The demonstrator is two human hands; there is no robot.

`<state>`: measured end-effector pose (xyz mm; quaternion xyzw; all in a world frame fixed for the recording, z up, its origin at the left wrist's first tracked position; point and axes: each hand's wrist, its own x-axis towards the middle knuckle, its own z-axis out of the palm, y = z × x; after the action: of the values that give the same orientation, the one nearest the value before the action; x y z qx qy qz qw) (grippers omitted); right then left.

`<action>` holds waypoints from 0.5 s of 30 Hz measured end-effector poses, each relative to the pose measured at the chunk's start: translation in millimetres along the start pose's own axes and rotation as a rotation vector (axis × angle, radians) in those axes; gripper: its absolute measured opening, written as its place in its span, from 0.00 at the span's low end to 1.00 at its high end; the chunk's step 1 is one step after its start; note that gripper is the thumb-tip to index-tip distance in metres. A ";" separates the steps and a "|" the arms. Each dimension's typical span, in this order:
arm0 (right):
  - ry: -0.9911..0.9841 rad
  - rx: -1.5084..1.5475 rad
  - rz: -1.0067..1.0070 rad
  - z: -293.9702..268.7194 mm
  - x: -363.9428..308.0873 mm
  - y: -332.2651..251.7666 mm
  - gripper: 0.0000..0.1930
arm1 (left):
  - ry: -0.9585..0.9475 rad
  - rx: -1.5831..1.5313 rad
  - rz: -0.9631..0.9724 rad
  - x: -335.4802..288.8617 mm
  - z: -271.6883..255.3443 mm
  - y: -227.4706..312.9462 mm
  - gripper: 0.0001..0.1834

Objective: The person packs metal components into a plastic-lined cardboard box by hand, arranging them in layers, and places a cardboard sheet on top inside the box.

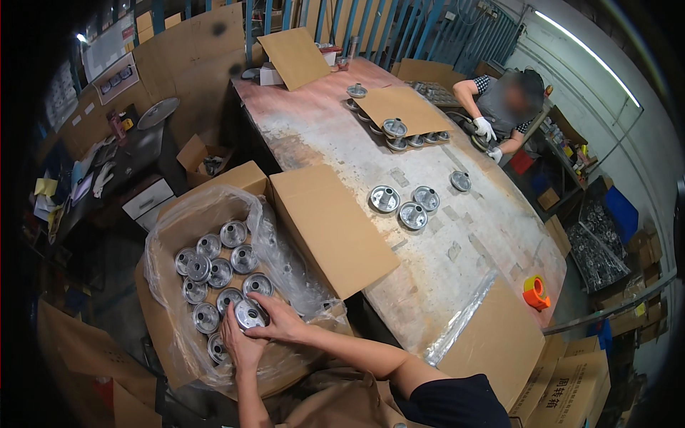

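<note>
Both my hands are over a plastic-lined cardboard box (160, 314) and hold one round metal part (250, 314) with a raised hub between them. My left hand (241, 341) grips its near left side, and my right hand (282, 321) wraps its right side, thumb on the rim. Beneath and around them, several like metal parts (220, 273) lie in the box on a cardboard layer. Clear plastic lining (267, 242) bunches up along the box's right side.
On the worktable (342, 143) at the right stand more metal parts (412, 214), a cardboard sheet (403, 110) over stacked parts, and orange tape rolls (535, 292). A box flap (332, 228) leans between box and table. A gloved co-worker (506, 107) works at the far edge.
</note>
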<state>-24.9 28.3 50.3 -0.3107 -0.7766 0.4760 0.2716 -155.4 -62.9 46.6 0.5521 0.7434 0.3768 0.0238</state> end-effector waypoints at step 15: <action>0.007 0.007 -0.008 2.2 -1.7 5.2 0.45 | -0.025 -0.020 -0.020 -2.7 0.4 -0.6 0.55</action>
<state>-24.3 27.5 44.5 -0.3082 -0.7754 0.4764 0.2771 -154.7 -65.0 44.9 0.5490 0.7448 0.3769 0.0422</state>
